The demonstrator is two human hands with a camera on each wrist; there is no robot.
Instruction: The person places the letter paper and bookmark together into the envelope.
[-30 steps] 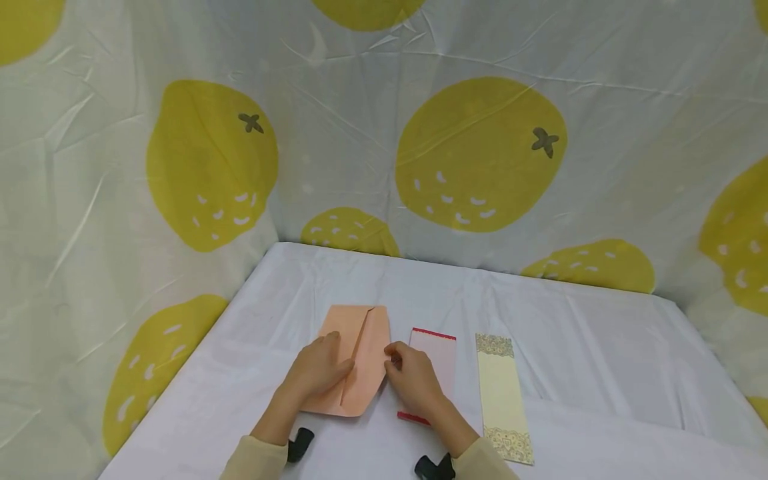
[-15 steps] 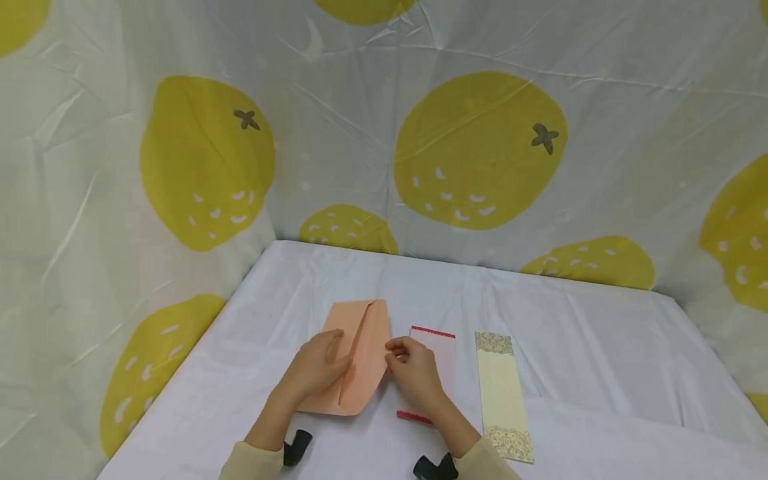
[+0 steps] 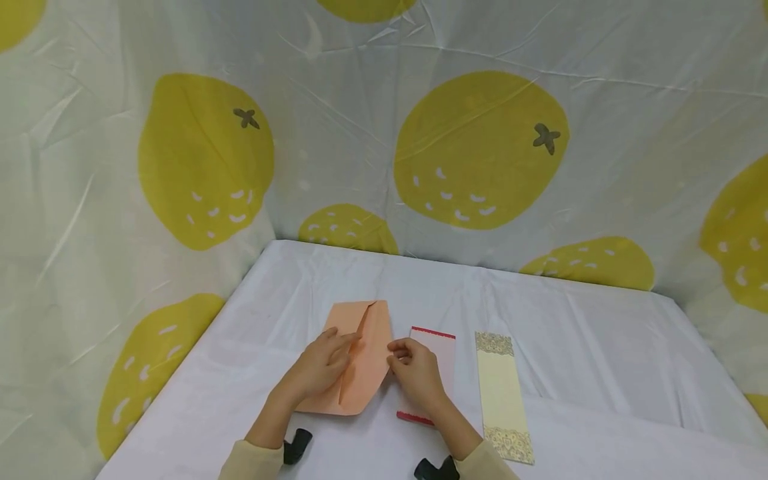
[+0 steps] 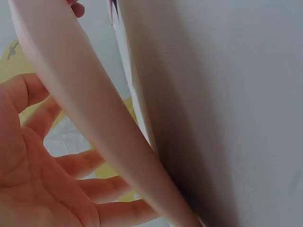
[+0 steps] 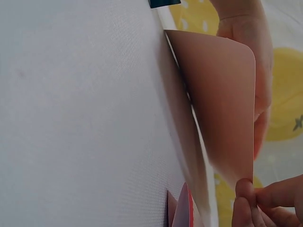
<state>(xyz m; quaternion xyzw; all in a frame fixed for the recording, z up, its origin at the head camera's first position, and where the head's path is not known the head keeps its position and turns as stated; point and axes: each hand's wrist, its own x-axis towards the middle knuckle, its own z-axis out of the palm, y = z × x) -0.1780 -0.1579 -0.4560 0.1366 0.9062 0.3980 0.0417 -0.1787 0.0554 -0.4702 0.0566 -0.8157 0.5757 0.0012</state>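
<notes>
A peach paper envelope [image 3: 371, 370] lies tilted over the white table, its right side raised off the cloth. My left hand [image 3: 321, 363] rests on its left part with the fingers extended, and one fingertip reaches the slanting fold line across the middle. At the right edge, my right hand [image 3: 417, 370] pinches the paper between thumb and fingertips. In the right wrist view the envelope's flap [image 5: 220, 94] stands out from the table, with the thumb and fingertips [image 5: 245, 188] on its edge. The left wrist view shows the left fingers spread behind the paper.
A pale pink envelope [image 3: 441, 363] with red scalloped ends lies partly under the right hand and forearm. Farther right is a cream strip-shaped envelope [image 3: 504, 387] with gold lace-patterned ends. A lemon-print cloth [image 3: 336, 147] rises behind the table [image 3: 588, 360] and at its sides.
The peach envelope's right side has lifted and its fold gapes slightly more. A left finger has stretched out toward the fold. The right hand keeps its pinch on the edge.
</notes>
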